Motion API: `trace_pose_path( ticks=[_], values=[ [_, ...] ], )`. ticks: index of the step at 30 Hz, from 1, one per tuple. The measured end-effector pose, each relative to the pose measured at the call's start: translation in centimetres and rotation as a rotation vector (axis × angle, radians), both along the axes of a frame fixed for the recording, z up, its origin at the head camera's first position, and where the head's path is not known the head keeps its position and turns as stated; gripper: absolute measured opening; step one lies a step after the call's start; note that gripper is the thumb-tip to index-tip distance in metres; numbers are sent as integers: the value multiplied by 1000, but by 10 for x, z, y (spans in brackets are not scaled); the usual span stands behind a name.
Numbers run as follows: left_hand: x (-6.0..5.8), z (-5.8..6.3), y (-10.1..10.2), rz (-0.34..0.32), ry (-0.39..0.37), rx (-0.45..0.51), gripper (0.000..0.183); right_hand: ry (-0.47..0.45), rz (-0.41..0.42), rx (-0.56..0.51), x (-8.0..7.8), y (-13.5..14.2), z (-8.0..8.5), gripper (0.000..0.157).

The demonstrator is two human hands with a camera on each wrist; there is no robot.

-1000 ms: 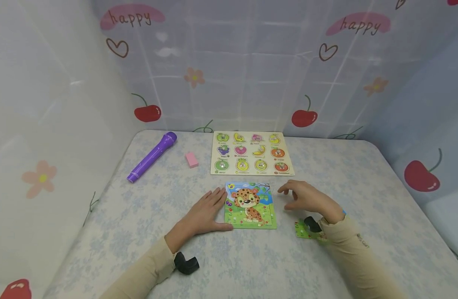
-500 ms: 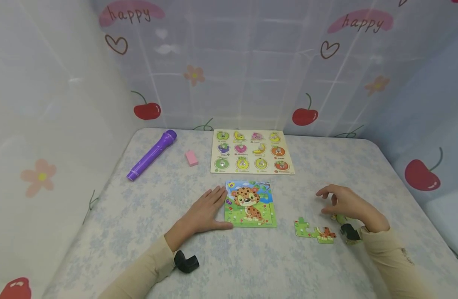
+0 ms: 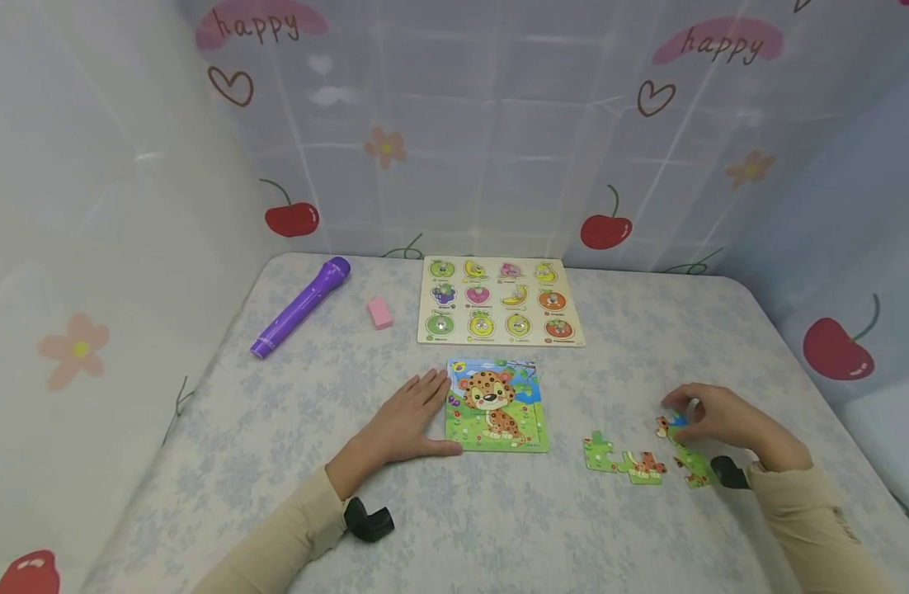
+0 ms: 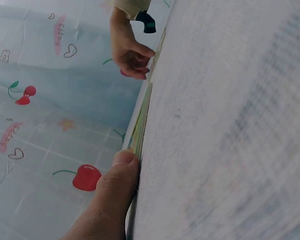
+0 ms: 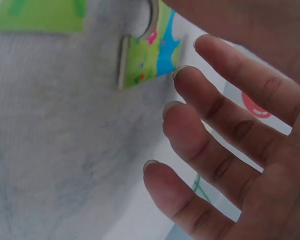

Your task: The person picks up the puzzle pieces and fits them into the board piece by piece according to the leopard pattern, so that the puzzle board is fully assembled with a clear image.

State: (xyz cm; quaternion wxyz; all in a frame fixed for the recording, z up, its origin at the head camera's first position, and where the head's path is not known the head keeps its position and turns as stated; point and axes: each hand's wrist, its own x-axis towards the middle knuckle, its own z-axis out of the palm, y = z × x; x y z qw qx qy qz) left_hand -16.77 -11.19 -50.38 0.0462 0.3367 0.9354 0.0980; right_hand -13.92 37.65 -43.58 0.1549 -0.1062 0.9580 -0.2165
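Observation:
A square leopard puzzle [image 3: 496, 406] lies mid-table in the head view. My left hand [image 3: 402, 421] rests flat at its left side, fingertips and thumb at the edge. The left wrist view has that thumb [image 4: 112, 187] against the thin puzzle edge [image 4: 141, 120]. Over at the right, my right hand [image 3: 729, 421] is low above loose puzzle pieces, fingers loosely bent and spread from the thumb. One piece with green and blue print [image 5: 149, 59] lies close to its fingertips in the right wrist view. Other pieces, a green one [image 3: 599, 452] and a spotted one [image 3: 646, 468], lie nearer the puzzle.
Behind the leopard puzzle is a wooden fruit peg board [image 3: 501, 301]. A pink block [image 3: 380, 313] and a purple toy microphone [image 3: 302, 307] lie at the back left. Printed curtains [image 3: 462, 165] enclose the table's back and sides.
My right hand has moved right, away from beside the leopard puzzle, and down to the loose pieces, uncovering some of them. My left hand stays in place.

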Motion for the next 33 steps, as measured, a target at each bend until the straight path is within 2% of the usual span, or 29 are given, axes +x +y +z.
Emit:
trace_pose_path(
  ticks=[16, 23, 27, 33],
  values=[
    [0, -2, -1, 4, 6, 18, 109, -69, -42, -17, 2, 11, -5, 43],
    [0, -3, 0, -4, 10, 17, 109, -64, -100, -7, 4, 15, -6, 44],
    [0, -2, 0, -4, 17, 15, 109, -40, -127, -6, 7, 15, -8, 41],
    [1, 0, 0, -4, 19, 17, 108, 53, -140, 10, 13, 11, -10, 39]
  ],
)
